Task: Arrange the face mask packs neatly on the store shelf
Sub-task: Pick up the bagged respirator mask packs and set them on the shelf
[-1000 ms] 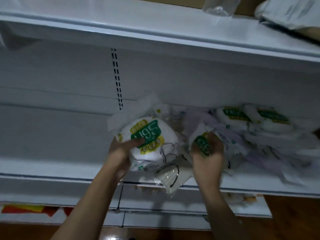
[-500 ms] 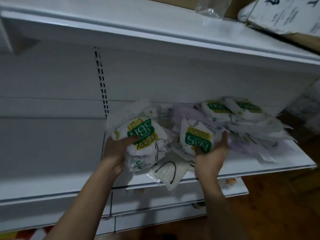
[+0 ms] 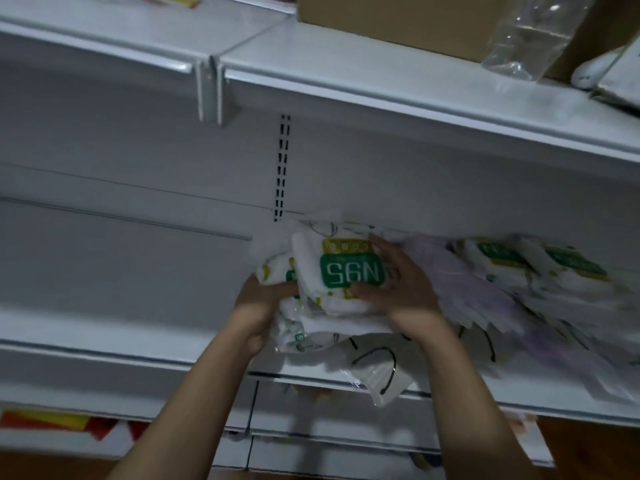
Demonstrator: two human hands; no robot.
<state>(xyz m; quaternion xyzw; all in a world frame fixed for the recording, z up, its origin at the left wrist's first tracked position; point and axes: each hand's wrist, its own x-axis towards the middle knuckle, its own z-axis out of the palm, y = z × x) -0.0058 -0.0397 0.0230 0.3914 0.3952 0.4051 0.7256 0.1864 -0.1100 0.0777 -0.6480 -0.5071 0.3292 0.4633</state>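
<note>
Packs you held apart a moment ago now stack over the shelf [image 3: 304,374]: your right hand [image 3: 405,289] grips the N95 pack [image 3: 349,271] on top, your left hand [image 3: 263,303] clutches the lower pack [image 3: 277,271], so a neat pile starts while the heap [image 3: 519,271] farther right on the shelf waits.

Dim, flat light. White metal upper shelf [image 3: 381,81] overhead, carrying a brown cardboard box [image 3: 398,22] and a clear plastic bag [image 3: 530,39]. Plain white back panel [image 3: 138,150] with a black slotted upright [image 3: 282,168] at the bay joint. Middle shelf [image 3: 104,327] running across below. Brown wooden floor [image 3: 588,452] at lower right; red and yellow packaging [image 3: 52,420] low at left.
</note>
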